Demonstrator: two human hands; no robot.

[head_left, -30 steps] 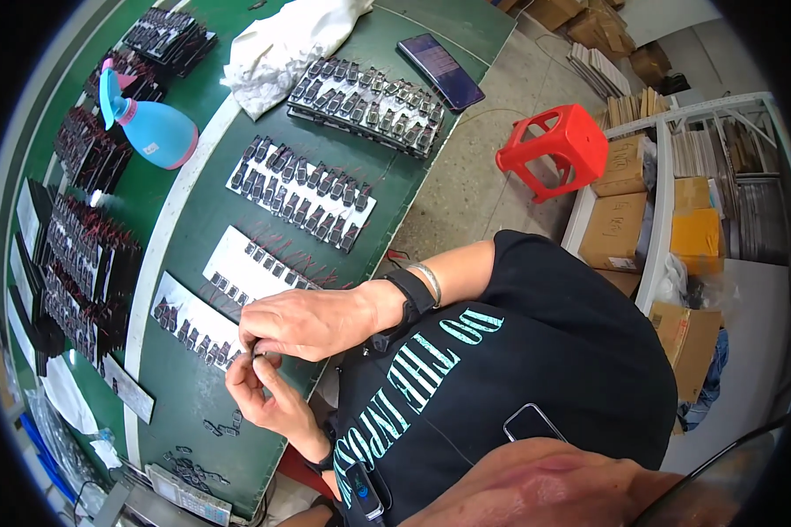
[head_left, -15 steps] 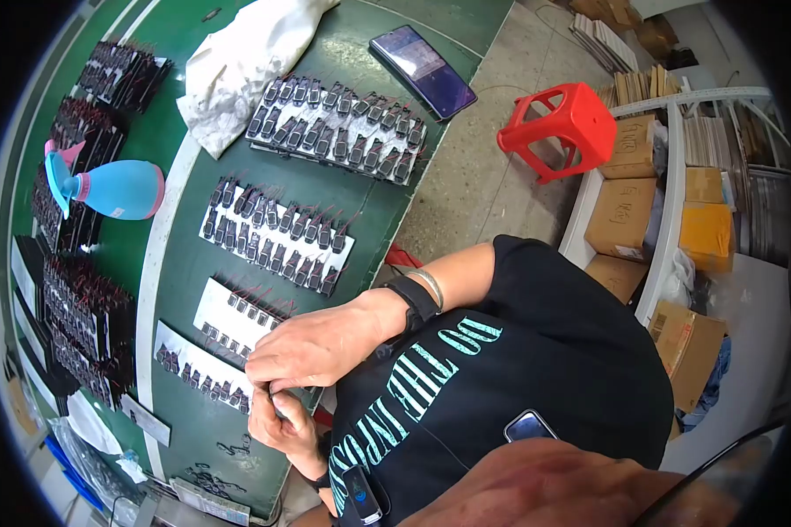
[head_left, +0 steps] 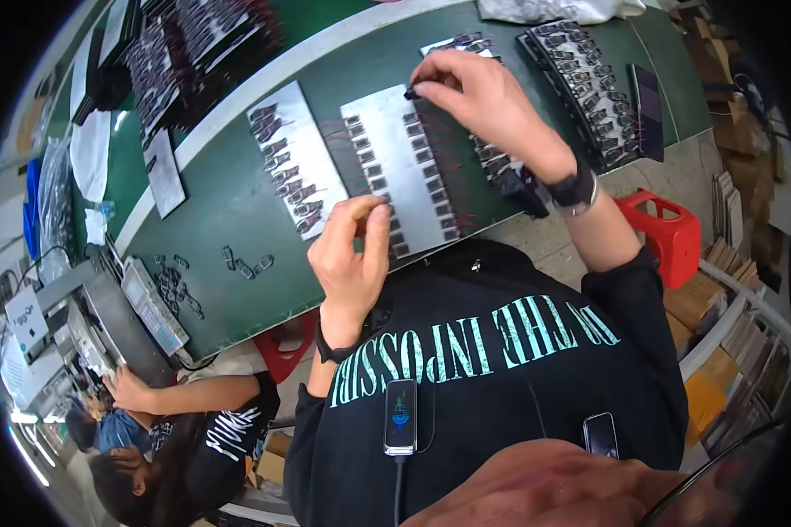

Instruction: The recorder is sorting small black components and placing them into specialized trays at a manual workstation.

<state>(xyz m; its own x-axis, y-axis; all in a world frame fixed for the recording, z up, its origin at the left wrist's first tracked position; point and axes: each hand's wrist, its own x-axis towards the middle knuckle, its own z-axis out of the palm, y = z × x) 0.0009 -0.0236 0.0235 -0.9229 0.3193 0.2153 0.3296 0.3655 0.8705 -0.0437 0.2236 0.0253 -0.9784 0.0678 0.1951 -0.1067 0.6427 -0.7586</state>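
- The right hand [head_left: 492,97] pinches a tiny dark part [head_left: 410,91] between thumb and fingertip, right over the top edge of a grey metal plate [head_left: 395,154] on the green bench [head_left: 228,220].
- That part looks featherweight and rigid, with thin reddish wire leads — I'd guess those bend easily, so grip the body, not the wires.
- The left hand [head_left: 353,255] sits at the plate's near edge, fingers closed narrow around something small; can't tell what.
- The plate carries rows of the same parts, packed close, so a stray finger could knock neighbours.
- Around it: a second plate [head_left: 292,167] to the left, a dark tray [head_left: 580,79] to the right, loose bits [head_left: 246,262] nearby, a red stool [head_left: 672,237].
- Another person [head_left: 193,422] works at the lower left — well apart.
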